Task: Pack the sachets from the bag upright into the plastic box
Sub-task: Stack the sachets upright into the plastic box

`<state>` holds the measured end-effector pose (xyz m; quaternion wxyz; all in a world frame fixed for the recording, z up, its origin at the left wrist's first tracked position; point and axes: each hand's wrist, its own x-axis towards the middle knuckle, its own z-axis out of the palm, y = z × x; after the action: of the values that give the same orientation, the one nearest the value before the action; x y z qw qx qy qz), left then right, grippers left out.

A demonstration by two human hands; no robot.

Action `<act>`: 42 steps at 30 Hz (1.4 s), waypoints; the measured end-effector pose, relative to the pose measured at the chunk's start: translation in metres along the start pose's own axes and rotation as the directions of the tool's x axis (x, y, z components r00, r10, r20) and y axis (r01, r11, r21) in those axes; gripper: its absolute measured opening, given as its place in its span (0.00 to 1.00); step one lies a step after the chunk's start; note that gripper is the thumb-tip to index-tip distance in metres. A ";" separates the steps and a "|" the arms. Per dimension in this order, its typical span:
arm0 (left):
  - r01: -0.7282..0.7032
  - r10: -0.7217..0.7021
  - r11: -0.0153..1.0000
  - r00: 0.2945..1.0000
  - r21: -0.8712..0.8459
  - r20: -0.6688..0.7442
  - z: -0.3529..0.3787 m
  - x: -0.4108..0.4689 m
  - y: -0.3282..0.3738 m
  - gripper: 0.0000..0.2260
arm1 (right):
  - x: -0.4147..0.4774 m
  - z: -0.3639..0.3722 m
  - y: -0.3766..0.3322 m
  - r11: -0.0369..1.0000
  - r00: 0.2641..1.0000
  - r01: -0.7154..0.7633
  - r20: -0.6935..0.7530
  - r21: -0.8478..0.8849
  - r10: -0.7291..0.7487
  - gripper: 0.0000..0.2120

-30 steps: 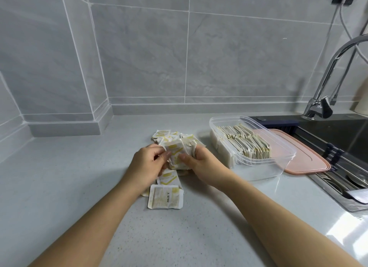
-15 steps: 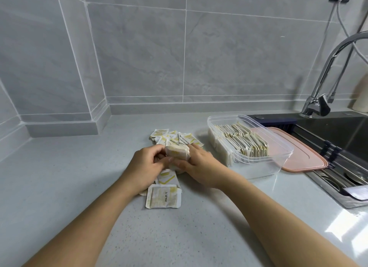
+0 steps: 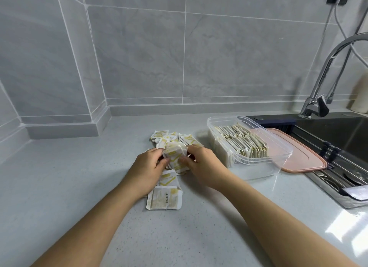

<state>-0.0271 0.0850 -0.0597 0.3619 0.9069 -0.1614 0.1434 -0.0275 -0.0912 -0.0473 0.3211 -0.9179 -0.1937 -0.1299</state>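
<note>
Left hand [image 3: 148,167] & right hand [image 3: 201,163], both curled round a small sachet stack [image 3: 174,156], mid counter [image 3: 79,177]; part-filled plastic box [image 3: 260,170] near its right edge. Best: square stack edges b4 lifting over.

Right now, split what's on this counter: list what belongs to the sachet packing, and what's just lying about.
Job: sachet bundle gripped by left hand and right hand; loose sachets on the counter; plastic box, part filled with upright sachets.
Lying about: pink lid or board; tap; sink.
</note>
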 end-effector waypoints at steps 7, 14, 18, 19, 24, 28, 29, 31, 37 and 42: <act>-0.005 -0.006 0.987 0.998 -0.162 -0.063 -0.006 -0.002 0.008 0.08 | -0.004 -0.010 -0.010 0.995 0.993 -0.061 -0.100 0.074 0.069 0.15; 0.023 -0.033 0.980 0.998 -0.199 -0.047 -0.005 -0.004 0.006 0.09 | 0.004 -0.070 -0.020 0.988 0.990 0.043 -0.123 -0.147 -0.062 0.07; 0.030 -0.032 0.984 0.999 -0.174 -0.008 -0.004 -0.006 0.008 0.08 | 0.006 -0.121 -0.008 0.922 0.998 -0.031 -0.063 -0.385 0.007 0.09; 0.028 -0.029 0.985 1.000 -0.168 -0.006 -0.004 -0.007 0.008 0.08 | 0.007 -0.132 -0.005 0.886 0.998 -0.059 -0.048 -0.460 0.042 0.10; 0.026 -0.028 0.990 1.000 -0.136 -0.013 -0.005 -0.008 0.009 0.08 | 0.013 -0.158 0.015 0.680 0.976 -0.079 0.081 -0.729 0.201 0.05; 0.038 -0.042 0.990 0.999 -0.136 -0.027 -0.006 -0.008 0.010 0.08 | 0.013 -0.150 0.024 0.569 0.911 -0.029 0.213 -0.822 0.354 0.11; 0.036 -0.041 0.991 0.999 -0.132 -0.033 -0.007 -0.008 0.010 0.08 | 0.012 -0.146 0.024 0.558 0.890 -0.023 0.238 -0.829 0.389 0.13; 0.037 -0.042 0.991 0.998 -0.126 -0.042 -0.008 -0.008 0.010 0.08 | 0.012 -0.139 0.026 0.552 0.861 -0.022 0.265 -0.834 0.435 0.15; 0.040 -0.045 0.993 0.998 -0.109 -0.046 -0.008 -0.008 0.009 0.08 | 0.012 -0.126 0.034 0.633 0.825 -0.091 0.298 -0.768 0.481 0.15; 0.049 -0.054 0.993 0.998 -0.103 -0.039 -0.008 -0.008 0.009 0.08 | 0.014 -0.123 0.033 0.587 0.838 -0.169 0.198 -0.792 0.508 0.11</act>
<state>-0.0390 0.0855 -0.0513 0.4147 0.8879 -0.1374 0.1445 -0.0149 -0.1900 0.0333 -0.1131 -0.9918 -0.0016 0.0603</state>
